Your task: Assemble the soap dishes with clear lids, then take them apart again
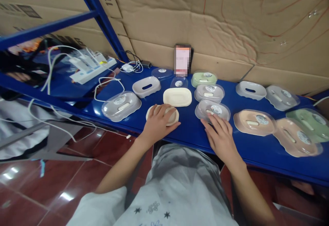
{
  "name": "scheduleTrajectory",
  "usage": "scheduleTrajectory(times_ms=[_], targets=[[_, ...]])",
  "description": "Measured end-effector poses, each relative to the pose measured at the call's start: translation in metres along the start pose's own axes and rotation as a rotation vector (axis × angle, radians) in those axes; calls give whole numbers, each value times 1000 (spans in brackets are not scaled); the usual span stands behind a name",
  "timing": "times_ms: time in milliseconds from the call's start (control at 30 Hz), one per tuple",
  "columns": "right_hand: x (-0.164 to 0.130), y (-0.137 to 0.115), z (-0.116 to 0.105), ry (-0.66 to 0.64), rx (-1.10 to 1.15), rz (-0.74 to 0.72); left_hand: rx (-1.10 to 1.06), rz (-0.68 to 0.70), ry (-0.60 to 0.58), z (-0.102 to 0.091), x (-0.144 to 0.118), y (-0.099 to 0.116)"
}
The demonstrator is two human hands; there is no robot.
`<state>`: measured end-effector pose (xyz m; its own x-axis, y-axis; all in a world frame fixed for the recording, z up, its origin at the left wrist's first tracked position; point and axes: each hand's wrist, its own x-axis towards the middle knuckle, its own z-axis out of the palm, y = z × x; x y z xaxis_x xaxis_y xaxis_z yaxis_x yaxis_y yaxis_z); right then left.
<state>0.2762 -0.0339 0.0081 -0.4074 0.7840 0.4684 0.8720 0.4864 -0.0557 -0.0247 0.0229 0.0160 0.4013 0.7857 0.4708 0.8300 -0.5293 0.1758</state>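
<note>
My left hand (159,121) lies palm down, fingers spread, over a cream oval soap dish (174,117) near the shelf's front edge. The hand covers much of this dish. Just behind it is another cream soap dish part (177,97). Over to the right, my right hand (219,130) rests its outstretched fingertips on a grey soap box (203,108) with a clear lid and a round sticker. Two more lidded boxes stand behind that one, a grey one (209,93) and a green one (204,78).
A phone (182,59) leans against the cardboard at the back. Clear lids (161,72) and grey boxes (121,106) sit at left. Peach boxes (254,122) and a green box (311,125) are at right. A power strip (88,71) with white cables is beyond the blue frame.
</note>
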Motion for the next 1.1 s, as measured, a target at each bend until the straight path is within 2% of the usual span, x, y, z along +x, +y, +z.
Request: scheduleTrajectory(times_ms=[67,133,267,333,433,567,700,833,1000,1100], targets=[[1,0,-1,-23,3,-22,-11,11,-15,-1,-1,1],[2,1,-1,18,-25,14,-24,36,-24,-2,-2,0],[9,3,-2,81,-64,54,-118,203,-69,-4,-4,-5],[18,1,-2,20,-23,-24,-149,272,-81,-4,-5,-7],[42,-7,4,-98,41,-164,-129,303,-72,-6,-5,-6],[83,-19,22,-157,7,-201,-154,309,-26,-18,-5,-4],[107,-34,31,-190,-6,-221,-184,193,73,-45,0,-17],[93,-52,17,-247,-10,-204,-75,-26,140,-66,28,-59],[47,-56,-6,-231,63,-159,134,-358,-51,-64,78,-124],[26,-49,-8,-203,139,-111,142,-462,-168,-54,99,-143]])
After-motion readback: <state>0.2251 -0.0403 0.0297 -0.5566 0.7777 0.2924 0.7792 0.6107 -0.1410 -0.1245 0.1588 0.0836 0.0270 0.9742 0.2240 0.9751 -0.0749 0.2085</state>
